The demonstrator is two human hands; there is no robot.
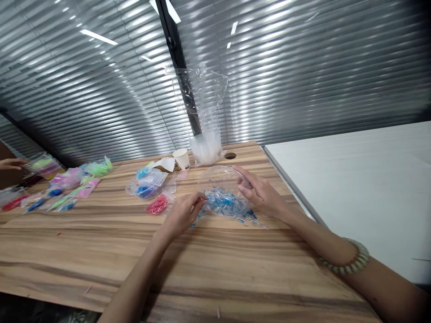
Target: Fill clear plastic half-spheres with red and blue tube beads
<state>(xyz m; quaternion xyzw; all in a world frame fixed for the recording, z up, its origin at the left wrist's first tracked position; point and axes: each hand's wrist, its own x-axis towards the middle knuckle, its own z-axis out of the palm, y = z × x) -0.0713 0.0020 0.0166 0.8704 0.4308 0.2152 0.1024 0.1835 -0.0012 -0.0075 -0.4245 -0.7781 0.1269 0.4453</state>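
Observation:
A clear round plastic container (pixel 215 179) stands tilted on the wooden table, with many small blue and clear pieces (pixel 224 202) in it. My right hand (pixel 257 188) grips its right rim, fingers on the upper edge and thumb lower down. At the container's left side is my left hand (pixel 185 213), its thumb and fingertips pinched together; anything between them is too small to make out. Loose blue pieces (pixel 249 216) lie on the table by the container's lower right edge, and a few more by my left fingertips.
Left of the container lie a bag of red pieces (pixel 157 204) and a bag with blue pieces (pixel 146 186). Behind stand a paper cup (pixel 182 159) and bagged clear containers (pixel 206 147). Colourful bags (pixel 67 179) and another person's hand (pixel 11 164) are far left.

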